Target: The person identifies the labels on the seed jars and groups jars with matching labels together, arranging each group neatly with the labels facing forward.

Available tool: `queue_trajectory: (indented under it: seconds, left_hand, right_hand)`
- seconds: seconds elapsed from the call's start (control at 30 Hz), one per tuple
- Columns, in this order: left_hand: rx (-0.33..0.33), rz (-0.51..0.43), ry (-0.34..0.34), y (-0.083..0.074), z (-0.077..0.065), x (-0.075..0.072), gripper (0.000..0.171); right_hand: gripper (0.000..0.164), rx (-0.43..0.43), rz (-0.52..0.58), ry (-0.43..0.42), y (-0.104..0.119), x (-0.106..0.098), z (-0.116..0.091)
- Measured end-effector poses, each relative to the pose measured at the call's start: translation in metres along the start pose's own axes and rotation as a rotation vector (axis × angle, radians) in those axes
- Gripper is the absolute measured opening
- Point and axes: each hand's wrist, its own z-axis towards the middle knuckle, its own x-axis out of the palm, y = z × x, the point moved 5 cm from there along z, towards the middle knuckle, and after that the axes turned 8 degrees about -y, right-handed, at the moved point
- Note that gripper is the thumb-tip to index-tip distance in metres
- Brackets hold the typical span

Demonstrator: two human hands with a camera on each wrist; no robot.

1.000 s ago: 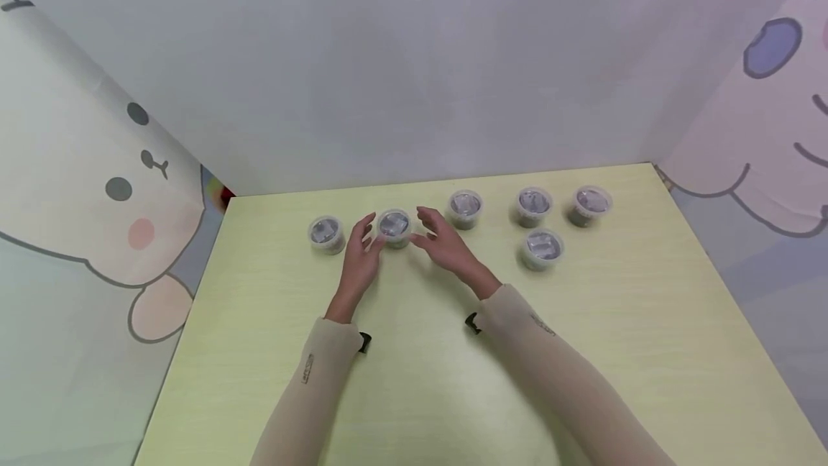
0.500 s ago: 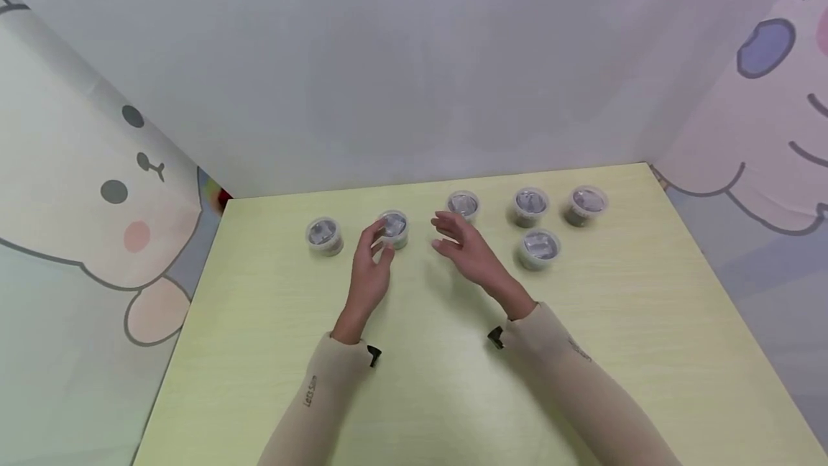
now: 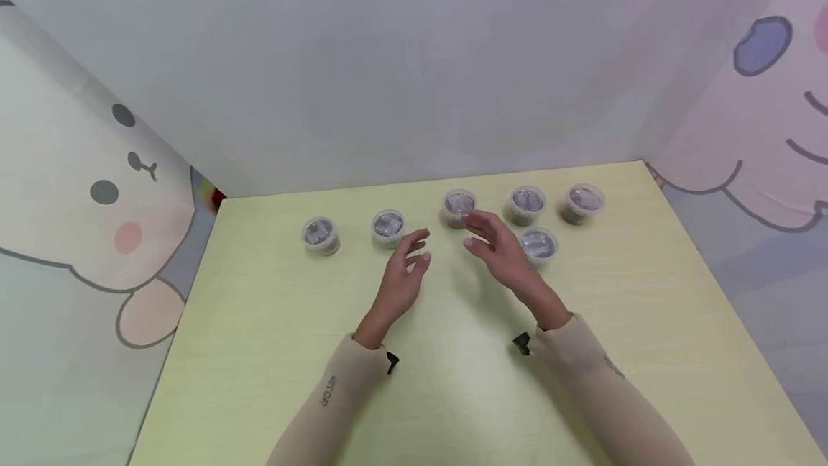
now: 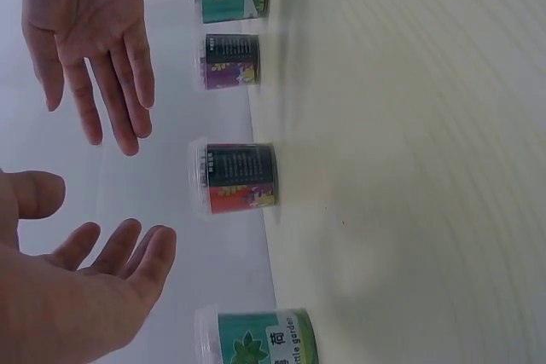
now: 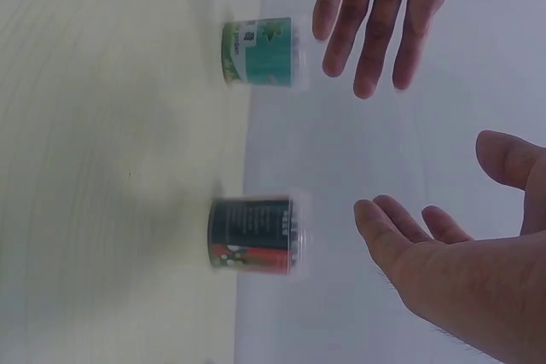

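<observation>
Small lidded plastic cups with printed labels stand upright on a pale yellow table. My left hand (image 3: 402, 280) hovers in front of the second cup from the left, a teal-labelled cup (image 3: 388, 227), slightly overlapping it in the head view. My right hand (image 3: 504, 254) is held above the table, its fingertips in front of the red and black cup (image 5: 252, 234). Part of the nearest cup on the right (image 3: 538, 244) is hidden behind that hand. Both palms face each other with fingers loosely bent, apart, and neither hand holds anything.
A leftmost cup (image 3: 320, 235) with a purple label stands by itself. Two more cups, the back middle-right cup (image 3: 527, 203) and the back right cup (image 3: 585, 201), stand near the table's (image 3: 259, 380) rear edge. A pale cloth wall (image 3: 414, 70) rises behind.
Both hands have moved right. They have drawn away from the teal-labelled cup, which they flanked a second ago, and the right hand now overlaps cups farther right. The cups stand where they were.
</observation>
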Motion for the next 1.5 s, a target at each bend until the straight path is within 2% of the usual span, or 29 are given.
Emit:
queue_trajectory:
  seconds: [0.23,0.4,0.67,0.83,1.1,1.3,1.5]
  left_hand:
    - [-0.014,-0.006,0.051,0.001,0.003,0.016,0.045]
    - [-0.022,-0.002,0.092,0.002,0.005,0.028,0.047]
    - [-0.025,-0.002,0.152,0.005,0.008,0.051,0.049]
    - [-0.047,-0.033,0.172,0.007,0.010,0.064,0.050]
    - [-0.079,-0.002,0.201,0.011,0.012,0.083,0.052]
    - [-0.071,0.009,0.221,0.013,0.012,0.096,0.054]
    - [-0.054,0.014,0.247,0.016,0.013,0.107,0.058]
  right_hand:
    - [0.057,0.042,-0.031,-0.014,0.000,-0.024,-0.008]
    - [0.056,0.032,-0.044,-0.047,0.002,-0.040,-0.014]
    - [0.051,-0.012,-0.014,-0.152,0.002,-0.065,-0.022]
    - [0.053,-0.021,-0.041,-0.215,0.001,-0.080,-0.027]
    - [0.055,0.004,-0.120,-0.308,-0.006,-0.097,-0.035]
    - [0.061,0.043,-0.142,-0.334,-0.014,-0.106,-0.039]
    - [0.071,0.103,-0.173,-0.299,-0.027,-0.111,-0.041]
